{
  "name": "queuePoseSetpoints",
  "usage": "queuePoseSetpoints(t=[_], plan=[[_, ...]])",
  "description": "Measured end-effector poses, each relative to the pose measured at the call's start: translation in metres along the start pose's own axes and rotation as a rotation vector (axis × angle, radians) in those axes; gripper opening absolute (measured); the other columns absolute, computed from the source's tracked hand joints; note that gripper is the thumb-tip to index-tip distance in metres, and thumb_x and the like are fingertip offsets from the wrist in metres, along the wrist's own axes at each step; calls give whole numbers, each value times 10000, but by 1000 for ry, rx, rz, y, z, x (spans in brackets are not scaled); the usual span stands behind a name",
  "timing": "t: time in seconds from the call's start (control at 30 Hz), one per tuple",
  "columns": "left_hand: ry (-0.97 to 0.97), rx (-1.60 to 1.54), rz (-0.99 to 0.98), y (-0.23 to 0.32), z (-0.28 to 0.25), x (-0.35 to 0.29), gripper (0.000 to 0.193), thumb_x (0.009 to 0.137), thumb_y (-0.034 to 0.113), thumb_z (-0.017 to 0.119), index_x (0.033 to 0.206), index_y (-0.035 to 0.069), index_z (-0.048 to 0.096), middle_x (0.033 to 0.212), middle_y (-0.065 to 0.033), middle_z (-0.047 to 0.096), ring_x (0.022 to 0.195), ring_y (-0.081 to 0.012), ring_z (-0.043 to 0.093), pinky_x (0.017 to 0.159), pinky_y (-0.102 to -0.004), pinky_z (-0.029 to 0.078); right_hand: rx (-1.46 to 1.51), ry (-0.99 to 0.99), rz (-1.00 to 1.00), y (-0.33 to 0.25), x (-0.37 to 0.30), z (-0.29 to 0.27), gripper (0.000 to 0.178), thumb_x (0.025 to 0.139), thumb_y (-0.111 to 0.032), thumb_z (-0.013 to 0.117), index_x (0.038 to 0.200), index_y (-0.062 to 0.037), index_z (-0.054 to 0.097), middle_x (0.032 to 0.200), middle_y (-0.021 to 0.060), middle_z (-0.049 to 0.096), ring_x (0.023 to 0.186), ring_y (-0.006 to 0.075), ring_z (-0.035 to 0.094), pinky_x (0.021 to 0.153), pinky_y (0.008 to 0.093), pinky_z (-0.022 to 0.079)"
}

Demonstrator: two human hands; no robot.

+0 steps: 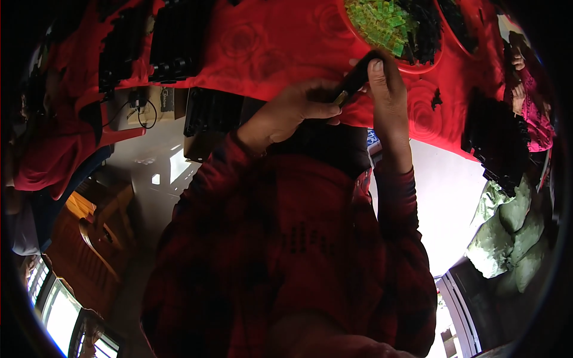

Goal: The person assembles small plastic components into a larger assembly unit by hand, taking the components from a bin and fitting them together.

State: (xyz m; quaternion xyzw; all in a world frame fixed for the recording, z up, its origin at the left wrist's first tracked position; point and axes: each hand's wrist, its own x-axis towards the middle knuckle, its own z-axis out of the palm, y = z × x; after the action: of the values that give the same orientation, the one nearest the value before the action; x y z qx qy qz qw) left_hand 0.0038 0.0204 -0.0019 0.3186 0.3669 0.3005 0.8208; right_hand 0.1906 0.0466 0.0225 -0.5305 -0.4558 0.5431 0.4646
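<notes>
A red cloth with a rose pattern (268,42) covered the table and filled the space beyond both hands. On it, up and to the left of the grip, lay rows of black parts in trays (176,39), and more black parts (498,137) were heaped off to the right of it. Just above the grip stood a red bowl (418,64) holding small green pieces (382,24) with black pieces beside them. The left hand (292,113) was curled, thumb and fingers pressed together on the lower end of a small dark oblong part (353,80) with a brassy tip. The right hand (388,89) was clamped on the upper end of the same part, thumb laid along it. The part sat slanted between the two hands, just below the bowl's rim.
</notes>
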Motion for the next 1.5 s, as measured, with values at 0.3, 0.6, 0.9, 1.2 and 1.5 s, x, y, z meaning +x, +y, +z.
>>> queuePoseSetpoints(t=[0.3,0.6,0.9,1.2,1.5], plan=[[37,-102,65,-10,0,7,476,888,60,692,1309,-33,491,1170,-115,608,1058,-208,638,934,-341,539,198,-190,305,21,-15,1,276,871,-163,737,1056,-23,586,933,35,617,872,115,589,781,264,498],[72,-122,212,-5,-2,9,467,930,157,665,1316,-24,474,994,-75,614,950,-170,633,790,-282,557,359,-246,380,21,-6,3,289,880,-135,708,1100,-6,573,922,54,619,812,144,603,747,293,523],[117,-19,203,-6,-15,15,315,1024,297,493,1148,9,526,987,-92,631,756,-150,635,588,-264,509,379,-286,336,29,-1,11,270,903,-103,672,1126,9,567,916,51,617,796,144,604,721,277,519],[243,-1,231,6,-16,21,462,905,205,708,1234,-6,463,1040,-83,598,912,-144,617,765,-236,492,-183,-81,-100,1,24,3,331,922,-119,680,1196,6,542,912,31,623,806,78,582,741,226,477],[501,1085,586,1,-3,29,438,846,123,684,1235,29,504,1067,-215,598,961,-386,614,814,-433,517,-67,11,54,29,20,19,475,915,-178,696,1241,63,447,894,85,629,771,117,607,679,241,519]])
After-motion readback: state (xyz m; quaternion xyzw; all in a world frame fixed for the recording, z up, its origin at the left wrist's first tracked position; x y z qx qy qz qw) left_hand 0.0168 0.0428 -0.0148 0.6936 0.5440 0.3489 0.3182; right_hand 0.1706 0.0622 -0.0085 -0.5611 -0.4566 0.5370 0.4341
